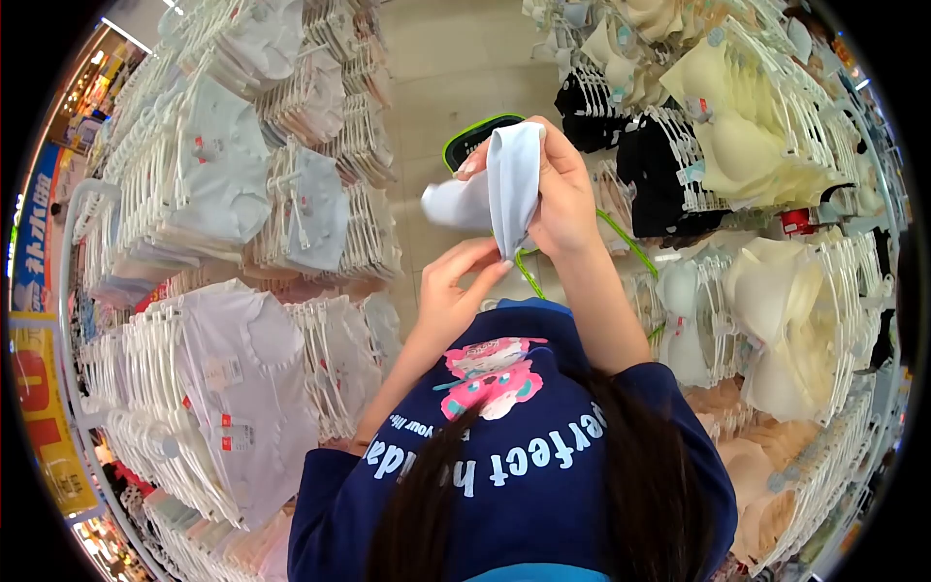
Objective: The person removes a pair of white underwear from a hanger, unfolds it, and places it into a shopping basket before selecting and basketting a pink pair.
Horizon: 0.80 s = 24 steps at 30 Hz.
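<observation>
pale blue cloth (516, 179) between hands, long fold pointing away from shirt (524, 432); right hand (564, 199) clamped on far part, left hand (454, 284) pinching near tip

a pale tiled floor (446, 68) runs between a left display rack (66, 291) and a right display rack (894, 291), both metal-railed; a blue sign (37, 223) stands above a yellow sign (44, 417) at far left, near bright shop lights.
</observation>
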Available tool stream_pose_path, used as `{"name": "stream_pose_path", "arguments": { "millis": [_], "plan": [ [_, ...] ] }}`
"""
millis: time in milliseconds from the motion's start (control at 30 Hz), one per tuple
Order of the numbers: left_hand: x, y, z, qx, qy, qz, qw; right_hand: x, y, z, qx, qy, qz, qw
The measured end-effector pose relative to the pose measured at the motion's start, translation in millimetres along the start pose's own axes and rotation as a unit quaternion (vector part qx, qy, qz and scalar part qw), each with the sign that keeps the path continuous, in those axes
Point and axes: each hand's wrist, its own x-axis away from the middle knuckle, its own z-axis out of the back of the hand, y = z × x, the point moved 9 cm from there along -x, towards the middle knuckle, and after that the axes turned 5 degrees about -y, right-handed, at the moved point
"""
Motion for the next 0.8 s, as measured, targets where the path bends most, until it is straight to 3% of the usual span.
{"name": "stream_pose_path", "arguments": {
  "millis": [167, 200, 300, 333, 467, 567, 633, 700, 800],
  "plan": [
    [-6, 19, -1, -0.076, 0.027, -0.090, 0.993, 2, -3, 3, -0.085, 0.008, 0.011, 0.996],
    [-6, 19, -3, -0.070, 0.009, -0.107, 0.992, 4, -3, 5, -0.051, 0.031, -0.013, 0.998],
    [-4, 11, -2, 0.018, -0.008, -0.093, 0.995, 5, -2, 13, -0.102, 0.019, 0.007, 0.995],
    [-1, 3, 2, 0.056, 0.013, -0.079, 0.995, 5, 1, 17, -0.198, 0.027, 0.026, 0.979],
    [-1, 15, 27, -0.019, 0.076, -0.079, 0.994, 9, 9, 30, -0.314, -0.029, 0.028, 0.949],
    [-7, 27, 39, -0.045, 0.101, -0.101, 0.989, 17, 19, 48, -0.261, 0.041, 0.016, 0.964],
    [-12, 31, 47, -0.071, 0.112, -0.108, 0.985, 21, 22, 60, -0.109, 0.067, -0.013, 0.992],
    [-15, 12, 59, 0.043, 0.113, -0.029, 0.992, 37, 30, 77, 0.003, 0.200, -0.071, 0.977],
    [-26, 8, 77, 0.214, 0.125, -0.016, 0.969, 48, 33, 88, 0.186, 0.179, -0.094, 0.962]
  ]
}}
